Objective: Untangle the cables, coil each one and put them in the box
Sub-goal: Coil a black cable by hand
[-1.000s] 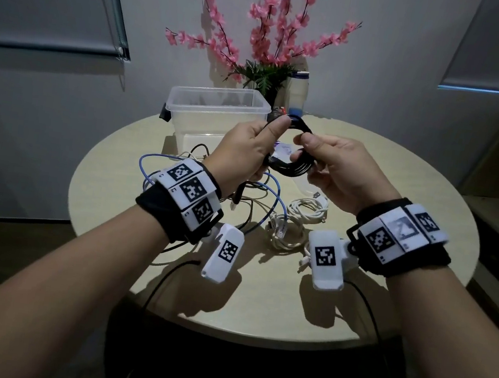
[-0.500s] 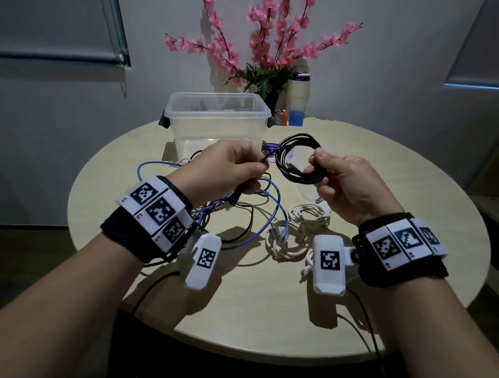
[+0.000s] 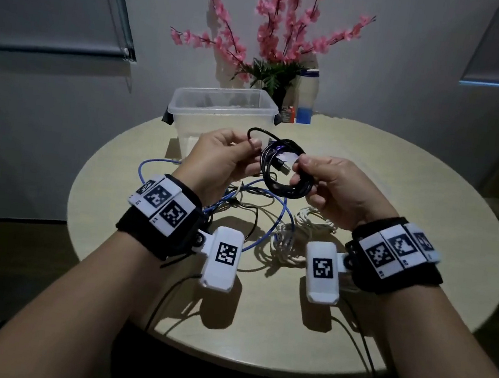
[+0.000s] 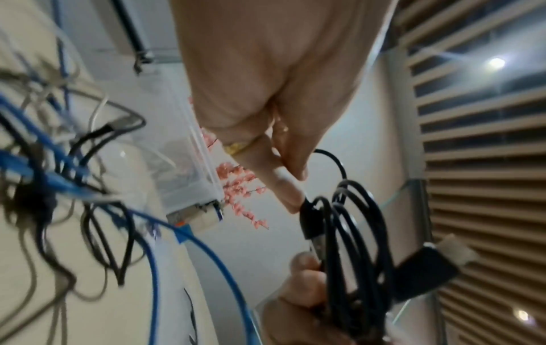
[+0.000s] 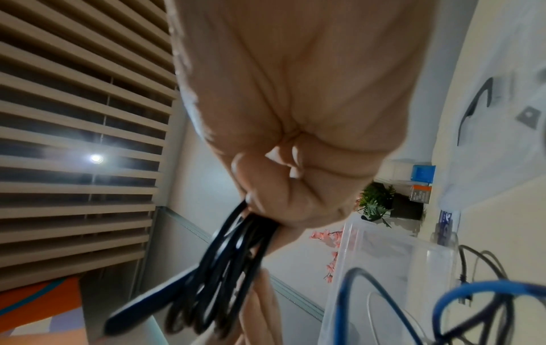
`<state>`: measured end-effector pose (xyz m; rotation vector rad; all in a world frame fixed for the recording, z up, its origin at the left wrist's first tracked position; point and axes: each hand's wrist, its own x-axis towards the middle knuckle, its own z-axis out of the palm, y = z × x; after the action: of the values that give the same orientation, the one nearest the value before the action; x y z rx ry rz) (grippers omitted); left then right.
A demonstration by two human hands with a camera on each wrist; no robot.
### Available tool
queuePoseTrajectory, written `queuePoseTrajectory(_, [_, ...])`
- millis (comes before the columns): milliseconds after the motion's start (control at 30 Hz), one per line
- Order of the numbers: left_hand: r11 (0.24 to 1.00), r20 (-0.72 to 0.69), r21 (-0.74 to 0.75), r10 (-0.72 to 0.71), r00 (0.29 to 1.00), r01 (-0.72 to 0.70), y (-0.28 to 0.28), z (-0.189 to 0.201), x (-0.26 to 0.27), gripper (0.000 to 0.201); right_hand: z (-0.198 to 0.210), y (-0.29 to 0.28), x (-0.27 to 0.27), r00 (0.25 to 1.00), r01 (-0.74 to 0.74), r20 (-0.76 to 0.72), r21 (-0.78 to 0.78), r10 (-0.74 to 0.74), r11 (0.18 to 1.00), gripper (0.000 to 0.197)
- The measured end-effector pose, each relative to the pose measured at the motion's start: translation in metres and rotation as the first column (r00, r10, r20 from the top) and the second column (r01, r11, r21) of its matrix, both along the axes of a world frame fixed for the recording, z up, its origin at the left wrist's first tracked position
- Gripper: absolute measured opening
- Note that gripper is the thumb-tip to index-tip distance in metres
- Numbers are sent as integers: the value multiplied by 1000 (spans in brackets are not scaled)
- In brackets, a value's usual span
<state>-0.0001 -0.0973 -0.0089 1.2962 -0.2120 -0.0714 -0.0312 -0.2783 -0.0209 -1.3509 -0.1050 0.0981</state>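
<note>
A black cable (image 3: 286,174) hangs coiled in the air between both hands, in front of the clear plastic box (image 3: 223,112). My right hand (image 3: 322,182) grips the coil's right side, and the bundle (image 5: 233,268) runs out under its curled fingers. My left hand (image 3: 230,154) pinches the cable's loose end, which arches up in a small loop (image 3: 257,132). The plug (image 4: 313,228) lies inside the coil next to my left fingertips (image 4: 288,189). On the table below lie a blue cable (image 3: 272,223), a white cable (image 3: 295,242) and another black cable, tangled together.
The round beige table (image 3: 383,317) carries the box at the back. Behind the box stand a pot of pink blossoms (image 3: 280,43), a white and blue bottle (image 3: 307,98) and a small carton (image 3: 286,116). Wrist camera leads hang over the table's near edge.
Both hands have dropped lower and nearer with the black coil. My left hand moved from beside the coil to pinching the loose end above it, and the plug now shows inside the ring.
</note>
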Motion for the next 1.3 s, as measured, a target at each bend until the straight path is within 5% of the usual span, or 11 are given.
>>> queuePoseTrajectory(133, [989,-182,-95,-127,975,111,-15,-7,-5,13,-2,1,0,1000,13,-2,-11,-14,1000,17])
queuePoseTrajectory(333, [975,-320,-51,-222,921,217,-23,-8,-10,26,0,1,2,981,188,50,-19,-187,982,17])
queuePoseTrajectory(633, [964,-328,125,-182,927,234,-26,-1,-25,26,-2,7,1,958,270,118,-49,-263,962,17])
queuePoseTrajectory(867, [953,-259,81,-263,929,293,-29,-7,-32,12,-2,0,-3,945,300,161,-73,-285,951,18])
queuePoseTrajectory(1033, [983,-173,109,-130,976,150,-31,-10,-35,22,3,-4,-6,904,383,219,-38,-366,923,16])
queuePoseTrajectory(1300, [921,-170,279,-230,958,271,-19,-5,-38,19,8,-15,-6,852,469,301,-76,-429,880,12])
